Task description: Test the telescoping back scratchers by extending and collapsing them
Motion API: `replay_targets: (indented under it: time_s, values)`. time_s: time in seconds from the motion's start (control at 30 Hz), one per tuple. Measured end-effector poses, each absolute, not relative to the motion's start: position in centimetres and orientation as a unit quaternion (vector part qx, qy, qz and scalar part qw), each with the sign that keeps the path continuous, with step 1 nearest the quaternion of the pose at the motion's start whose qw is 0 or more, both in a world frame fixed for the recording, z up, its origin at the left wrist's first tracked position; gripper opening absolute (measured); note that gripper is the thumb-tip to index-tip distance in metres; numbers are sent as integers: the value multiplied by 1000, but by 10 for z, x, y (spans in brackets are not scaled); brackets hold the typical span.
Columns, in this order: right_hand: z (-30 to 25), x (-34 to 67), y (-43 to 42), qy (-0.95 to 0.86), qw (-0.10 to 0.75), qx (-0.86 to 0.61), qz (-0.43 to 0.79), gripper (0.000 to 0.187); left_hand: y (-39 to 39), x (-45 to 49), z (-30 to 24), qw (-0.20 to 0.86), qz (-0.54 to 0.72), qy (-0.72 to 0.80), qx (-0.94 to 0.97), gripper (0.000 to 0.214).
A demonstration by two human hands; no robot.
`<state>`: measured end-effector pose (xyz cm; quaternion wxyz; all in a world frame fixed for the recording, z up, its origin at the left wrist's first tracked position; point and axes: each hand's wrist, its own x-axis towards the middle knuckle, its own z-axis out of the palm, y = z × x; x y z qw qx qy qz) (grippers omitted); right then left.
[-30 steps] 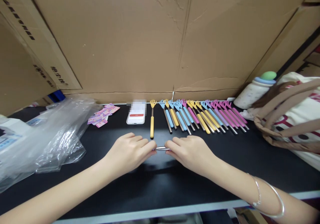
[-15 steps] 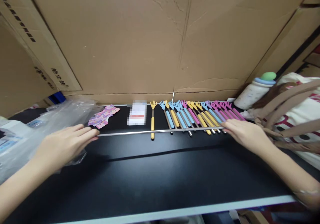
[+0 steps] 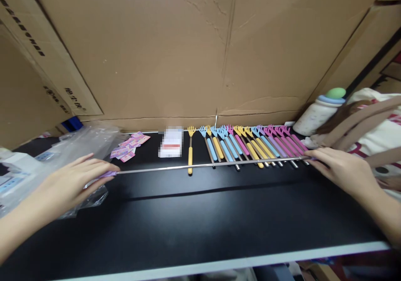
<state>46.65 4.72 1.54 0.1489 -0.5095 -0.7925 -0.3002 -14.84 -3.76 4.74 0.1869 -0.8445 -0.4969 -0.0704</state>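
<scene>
A long extended back scratcher (image 3: 175,168) stretches level above the black table, its thin metal rod spanning between my hands. My left hand (image 3: 78,176) is closed on its purple end, the shape of which the fingers mostly hide. At the other end, my right hand (image 3: 338,168) grips the rod, covering its tip. Behind the rod lies a yellow back scratcher (image 3: 190,158) by itself. To the right of it, several blue, yellow, purple and pink back scratchers (image 3: 250,143) form a row, claws toward the cardboard.
Pink and purple cards (image 3: 130,146) and a blurred white packet (image 3: 171,142) lie at the back. Clear plastic bags (image 3: 81,147) spread on the left. A white bottle (image 3: 318,116) and a cloth bag (image 3: 376,118) stand right. Cardboard (image 3: 163,55) walls the black table (image 3: 200,226).
My right hand has moved outward to the right and my left hand slightly left, so more of the rod shows between them. The purple end now shows at my left fingers.
</scene>
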Motion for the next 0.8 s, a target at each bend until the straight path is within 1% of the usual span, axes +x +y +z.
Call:
replay_targets:
  time_s: [0.07,0.1,0.23,0.3,0.4,0.53,0.73,0.8]
  values:
    - [16,468,46,-801,121,-494,-315,33,-36,-147,50,172,-55,-487,-854,31]
    - [16,470,47,-800,122,-494,-319,33,-35,-147,50,160,-46,-497,-851,31]
    - [19,474,56,-809,149,-473,-315,34,-32,-153,46,90,-51,-551,-828,34]
    - [22,472,60,-816,157,-464,-306,33,-31,-158,42,76,-56,-567,-818,36]
    - [27,464,62,-824,145,-460,-297,33,-31,-166,38,90,-57,-575,-811,36]
    - [27,451,60,-821,130,-455,-320,33,-29,-175,35,137,-71,-560,-814,39]
    - [21,457,69,-832,90,-430,-339,29,-25,-184,29,205,-27,-550,-809,46]
    - [20,457,72,-832,83,-424,-350,28,-25,-182,29,212,-57,-553,-803,46]
